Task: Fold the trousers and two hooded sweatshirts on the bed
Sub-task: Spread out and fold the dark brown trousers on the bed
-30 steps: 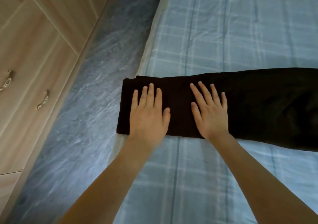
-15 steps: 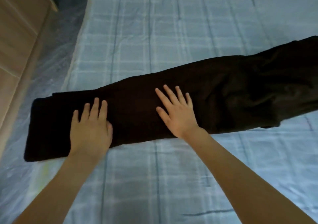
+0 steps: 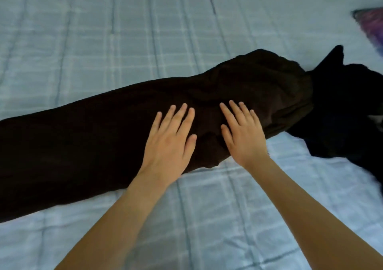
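Note:
Dark brown trousers [image 3: 87,145] lie stretched across the bed, folded lengthwise, running from the left edge up to a bunched waist end at the right. My left hand [image 3: 170,143] lies flat on them near the middle, fingers straight and spread. Just to its right, my right hand [image 3: 241,134] presses flat on the cloth the same way. A black garment [image 3: 342,112] lies against the trousers' right end; whether it is a hooded sweatshirt I cannot tell.
The bed wears a light blue checked sheet [image 3: 124,41]. A purple patterned item [image 3: 373,22] shows at the upper right edge.
Both hands have slid to the right along the trousers, from the leg end toward the waist. The view has swung right with them, so the floor and wardrobe are gone from sight.

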Demonstrator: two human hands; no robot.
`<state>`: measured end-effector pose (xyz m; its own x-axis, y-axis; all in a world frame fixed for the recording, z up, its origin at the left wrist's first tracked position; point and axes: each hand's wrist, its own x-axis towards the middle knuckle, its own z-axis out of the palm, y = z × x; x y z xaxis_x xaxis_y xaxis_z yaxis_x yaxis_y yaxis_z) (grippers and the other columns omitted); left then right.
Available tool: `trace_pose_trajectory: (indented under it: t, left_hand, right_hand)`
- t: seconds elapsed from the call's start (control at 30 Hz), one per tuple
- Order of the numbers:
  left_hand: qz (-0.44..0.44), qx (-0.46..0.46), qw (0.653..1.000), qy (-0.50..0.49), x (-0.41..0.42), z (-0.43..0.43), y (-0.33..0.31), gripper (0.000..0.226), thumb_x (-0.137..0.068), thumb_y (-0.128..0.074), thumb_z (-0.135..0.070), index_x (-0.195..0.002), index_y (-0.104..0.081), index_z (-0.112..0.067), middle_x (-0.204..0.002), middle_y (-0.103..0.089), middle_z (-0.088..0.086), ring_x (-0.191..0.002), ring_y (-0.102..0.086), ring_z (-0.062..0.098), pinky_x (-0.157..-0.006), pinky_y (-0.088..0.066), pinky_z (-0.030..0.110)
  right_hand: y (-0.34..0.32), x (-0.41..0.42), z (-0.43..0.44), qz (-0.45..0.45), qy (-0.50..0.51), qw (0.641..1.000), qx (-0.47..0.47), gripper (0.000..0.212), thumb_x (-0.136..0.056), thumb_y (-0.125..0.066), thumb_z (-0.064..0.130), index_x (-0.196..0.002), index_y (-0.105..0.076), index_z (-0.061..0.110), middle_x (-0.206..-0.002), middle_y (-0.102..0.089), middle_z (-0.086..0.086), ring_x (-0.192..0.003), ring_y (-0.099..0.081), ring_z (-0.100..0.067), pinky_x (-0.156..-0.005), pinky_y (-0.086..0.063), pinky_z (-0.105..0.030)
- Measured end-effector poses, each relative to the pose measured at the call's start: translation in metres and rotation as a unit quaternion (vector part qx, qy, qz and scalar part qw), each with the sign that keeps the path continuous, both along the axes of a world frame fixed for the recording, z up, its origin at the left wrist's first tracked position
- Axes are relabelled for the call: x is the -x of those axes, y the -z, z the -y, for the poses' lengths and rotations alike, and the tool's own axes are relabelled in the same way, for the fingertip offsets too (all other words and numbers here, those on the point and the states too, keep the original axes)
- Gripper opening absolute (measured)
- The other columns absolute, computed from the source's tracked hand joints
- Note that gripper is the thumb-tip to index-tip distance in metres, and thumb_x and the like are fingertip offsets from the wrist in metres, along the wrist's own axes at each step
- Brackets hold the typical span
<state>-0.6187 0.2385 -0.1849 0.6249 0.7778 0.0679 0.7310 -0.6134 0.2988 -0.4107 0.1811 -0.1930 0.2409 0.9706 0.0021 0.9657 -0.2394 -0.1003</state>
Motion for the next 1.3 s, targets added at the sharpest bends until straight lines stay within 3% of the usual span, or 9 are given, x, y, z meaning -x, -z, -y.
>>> trace_pose_trajectory:
  t: [0.13, 0.23, 0.37, 0.53, 0.67, 0.77, 0.87, 1.13, 1.3]
  left_hand:
    - [-0.085, 0.049, 0.995, 0.009, -0.028, -0.003, 0.034, 0.067, -0.097, -0.011, -0.051, -0.154, -0.024, -0.021, -0.159, -0.031, 0.006, -0.148, -0.024, 0.025, -0.121, -0.014, 0.048]
    - [-0.074, 0.066, 0.995, -0.003, -0.027, -0.002, 0.031, 0.07, -0.095, -0.011, -0.055, -0.155, -0.021, -0.021, -0.161, -0.026, 0.007, -0.15, -0.02, 0.024, -0.122, -0.014, 0.047]
    - [-0.015, 0.057, 0.997, 0.052, -0.053, 0.013, 0.005, 0.078, -0.09, -0.031, -0.063, -0.156, -0.02, -0.024, -0.163, -0.019, 0.008, -0.15, -0.015, 0.027, -0.121, -0.015, 0.051]
    - [-0.107, 0.053, 0.987, 0.105, -0.105, 0.024, 0.029, 0.11, -0.068, -0.067, -0.068, -0.155, -0.009, -0.034, -0.164, -0.01, 0.009, -0.15, -0.011, 0.037, -0.116, -0.017, 0.064]
    - [-0.068, 0.094, 0.986, 0.117, -0.1, 0.022, 0.033, 0.09, -0.086, -0.069, -0.026, -0.155, -0.012, -0.035, -0.165, -0.004, 0.004, -0.151, -0.001, 0.034, -0.118, -0.009, 0.059]
    - [-0.005, 0.155, 0.979, 0.134, -0.089, 0.019, 0.019, 0.08, -0.094, -0.053, -0.001, -0.153, -0.011, -0.036, -0.165, -0.003, -0.005, -0.152, 0.004, 0.022, -0.122, -0.01, 0.054]
    - [0.039, 0.191, 0.971, 0.141, -0.074, 0.023, -0.004, 0.074, -0.096, -0.049, 0.0, -0.151, -0.017, -0.037, -0.163, -0.01, -0.009, -0.152, 0.0, 0.016, -0.123, -0.015, 0.049]
    - [0.019, 0.195, 0.947, 0.255, 0.0, 0.135, -0.076, 0.085, -0.1, -0.048, -0.014, -0.142, 0.013, -0.057, -0.16, 0.008, -0.024, -0.148, 0.013, 0.001, -0.123, -0.003, 0.032]
    - [-0.112, 0.11, 0.92, 0.358, 0.019, 0.236, -0.037, 0.116, -0.046, -0.093, -0.01, -0.147, -0.037, -0.026, -0.152, -0.041, 0.009, -0.137, -0.043, 0.039, -0.098, -0.047, 0.058]
  right_hand:
    - [0.008, -0.023, 0.005, -0.121, -0.037, 0.991, -0.043, 0.052, -0.101, -0.035, 0.039, -0.147, -0.048, 0.016, -0.149, -0.049, -0.006, -0.141, -0.04, -0.024, -0.117, -0.032, -0.039]
    - [-0.012, -0.042, 0.025, -0.187, 0.11, 0.956, -0.197, 0.039, -0.099, -0.056, 0.027, -0.136, -0.056, 0.015, -0.131, -0.053, -0.003, -0.119, -0.048, -0.016, -0.099, -0.039, -0.023]
    - [-0.02, -0.078, 0.051, -0.348, 0.382, 0.829, -0.212, 0.068, -0.09, -0.07, 0.04, -0.147, -0.035, 0.032, -0.127, -0.033, -0.001, -0.108, -0.044, -0.017, -0.09, -0.038, -0.028]
    - [-0.028, -0.099, 0.026, -0.507, 0.396, 0.737, -0.208, 0.091, -0.085, -0.075, 0.045, -0.153, -0.014, 0.051, -0.129, -0.02, 0.001, -0.101, -0.035, -0.008, -0.093, -0.033, -0.026]
    - [-0.019, -0.104, 0.016, -0.478, 0.401, 0.749, -0.224, 0.09, -0.082, -0.081, 0.029, -0.153, -0.026, 0.041, -0.132, -0.026, -0.004, -0.089, -0.043, -0.005, -0.089, -0.04, -0.022]
    - [-0.021, -0.102, 0.033, -0.453, 0.365, 0.77, -0.263, 0.08, -0.083, -0.08, 0.014, -0.15, -0.039, 0.031, -0.133, -0.043, 0.001, -0.113, -0.049, -0.01, -0.095, -0.043, -0.019]
    - [-0.037, -0.088, 0.058, -0.445, 0.326, 0.773, -0.313, 0.07, -0.082, -0.078, 0.005, -0.142, -0.049, 0.025, -0.135, -0.054, 0.005, -0.124, -0.052, -0.008, -0.104, -0.046, -0.024]
    - [-0.124, -0.027, 0.2, -0.414, 0.3, 0.773, -0.375, 0.066, -0.081, -0.071, -0.01, -0.135, -0.054, 0.024, -0.121, -0.057, 0.022, -0.106, -0.059, 0.005, -0.079, -0.053, -0.016]
    - [-0.082, 0.01, 0.336, -0.385, 0.429, 0.769, -0.276, 0.073, -0.08, -0.074, -0.008, -0.132, -0.05, 0.038, -0.121, -0.056, 0.027, -0.105, -0.061, 0.002, -0.084, -0.058, -0.027]
